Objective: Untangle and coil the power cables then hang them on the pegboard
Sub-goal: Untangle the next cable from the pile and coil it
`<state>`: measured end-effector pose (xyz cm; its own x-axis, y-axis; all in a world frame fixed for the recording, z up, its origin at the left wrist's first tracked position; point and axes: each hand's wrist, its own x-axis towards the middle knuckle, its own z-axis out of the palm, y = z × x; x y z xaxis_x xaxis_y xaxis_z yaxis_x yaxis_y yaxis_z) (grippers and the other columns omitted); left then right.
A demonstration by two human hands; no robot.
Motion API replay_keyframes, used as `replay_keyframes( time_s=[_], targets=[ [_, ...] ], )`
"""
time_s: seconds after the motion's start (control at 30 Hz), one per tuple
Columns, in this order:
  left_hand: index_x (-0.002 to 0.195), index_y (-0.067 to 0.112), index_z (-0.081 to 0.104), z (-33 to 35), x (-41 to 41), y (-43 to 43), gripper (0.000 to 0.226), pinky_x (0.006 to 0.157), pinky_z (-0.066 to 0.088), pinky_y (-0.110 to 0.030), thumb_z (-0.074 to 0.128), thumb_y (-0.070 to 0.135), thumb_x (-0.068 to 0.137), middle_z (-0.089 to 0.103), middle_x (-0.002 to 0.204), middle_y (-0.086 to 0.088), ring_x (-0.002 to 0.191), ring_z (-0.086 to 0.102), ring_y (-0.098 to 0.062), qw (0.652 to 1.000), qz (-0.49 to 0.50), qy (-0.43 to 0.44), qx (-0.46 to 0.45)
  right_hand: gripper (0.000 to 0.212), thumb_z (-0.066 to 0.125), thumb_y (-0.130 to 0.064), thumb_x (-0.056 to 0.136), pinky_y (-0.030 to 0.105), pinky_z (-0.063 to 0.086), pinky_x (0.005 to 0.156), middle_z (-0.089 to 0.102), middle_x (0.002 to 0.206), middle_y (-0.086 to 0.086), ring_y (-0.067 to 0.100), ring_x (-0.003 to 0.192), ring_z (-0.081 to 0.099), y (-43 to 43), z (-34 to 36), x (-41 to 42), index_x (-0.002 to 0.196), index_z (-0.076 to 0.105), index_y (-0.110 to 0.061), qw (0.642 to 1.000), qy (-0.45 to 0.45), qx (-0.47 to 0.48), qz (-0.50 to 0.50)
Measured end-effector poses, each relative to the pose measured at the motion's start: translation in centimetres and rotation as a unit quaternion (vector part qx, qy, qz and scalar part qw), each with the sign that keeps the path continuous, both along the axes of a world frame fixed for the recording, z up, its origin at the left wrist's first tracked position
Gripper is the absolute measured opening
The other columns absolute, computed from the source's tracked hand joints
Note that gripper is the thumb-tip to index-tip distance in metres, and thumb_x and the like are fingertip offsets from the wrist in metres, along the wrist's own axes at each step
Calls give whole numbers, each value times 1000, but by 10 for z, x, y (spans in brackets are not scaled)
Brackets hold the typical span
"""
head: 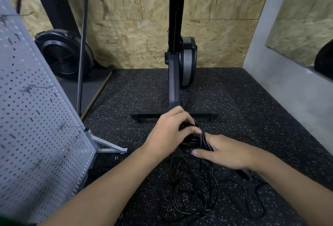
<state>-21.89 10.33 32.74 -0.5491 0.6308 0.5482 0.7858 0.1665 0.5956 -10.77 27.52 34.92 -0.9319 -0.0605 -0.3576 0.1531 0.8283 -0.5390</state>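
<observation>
A tangle of thin black power cables (191,186) lies on the speckled rubber floor below my arms. Above it I hold a small bundle of coiled black cable (193,138) between both hands. My left hand (171,130) is closed over the top of the bundle. My right hand (227,152) grips its lower right side, thumb stretched out to the left. A loose strand runs off to the right under my right forearm. The grey pegboard (32,117) leans at the left, with several small hooks on its face.
The pegboard's white metal foot (108,144) juts onto the floor near my left arm. A black exercise machine base (174,114) stands just behind my hands, another fan machine (63,54) is at the back left. Chipboard wall behind, grey wall right.
</observation>
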Motion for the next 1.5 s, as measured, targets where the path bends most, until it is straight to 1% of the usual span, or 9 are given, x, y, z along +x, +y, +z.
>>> replay_keyframes(
  time_s=[0.07,0.2,0.47,0.63,0.8,0.93,1.17,1.33,1.5],
  targets=[
    [96,18,74,0,0,0,30,81,51,-22,81,45,85,59,96,12,90,61,-6,1000,24,-1,-15,17,49,-49,106,15,50,66,65,86,-9,0,72,64,-3,0,1,108,54,-33,1000,4,1,-19],
    [111,26,68,-5,-5,-7,35,89,49,-20,76,51,89,57,104,17,101,58,-4,995,65,-30,-63,25,49,-49,106,41,62,80,72,99,0,19,81,74,1,-4,1,109,60,-27,998,5,-16,-57],
    [131,52,58,-10,-7,-22,26,106,44,-19,50,45,107,64,130,28,121,57,13,922,-51,-373,-91,24,52,-47,107,33,54,100,72,118,-18,1,106,67,21,21,11,126,63,-38,999,20,-32,-39],
    [105,33,71,-9,-4,-19,26,89,44,-3,47,25,111,74,101,33,99,63,20,903,-48,-417,-91,27,54,-45,106,29,52,102,70,123,-24,-5,110,64,28,26,19,130,62,-38,1000,1,-27,0],
    [117,6,73,-17,-3,-15,35,95,59,-38,49,31,111,71,120,-22,114,67,-38,891,-78,-444,-58,25,55,-44,106,17,50,99,69,117,-29,-15,105,62,38,29,24,129,62,-40,998,-3,-59,-12],
    [118,1,72,-16,-5,-10,33,105,54,-56,49,23,110,77,107,-14,94,73,-22,860,-48,-507,-1,30,57,-36,106,24,46,110,67,130,-27,-10,121,60,44,27,23,136,63,-35,989,30,-140,-31],
    [138,33,57,-19,18,10,45,106,53,-41,59,4,104,74,127,7,124,67,-13,867,-109,-476,-96,26,56,-31,107,24,46,104,70,127,-22,-5,121,62,42,25,17,130,66,-32,972,118,-195,-55],
    [109,18,74,-18,11,10,10,98,55,-50,67,20,102,76,106,-15,94,72,-21,911,-37,-409,-29,31,55,-33,106,21,43,106,67,132,-25,-6,127,58,41,17,15,137,62,-33,965,153,-202,-62],
    [107,4,70,-10,11,9,9,90,63,-37,63,6,102,78,105,-18,102,76,-32,867,-61,-492,51,33,58,-40,104,21,44,108,68,129,-27,-11,123,58,39,3,9,136,62,-35,955,189,-202,-112]
  ],
)
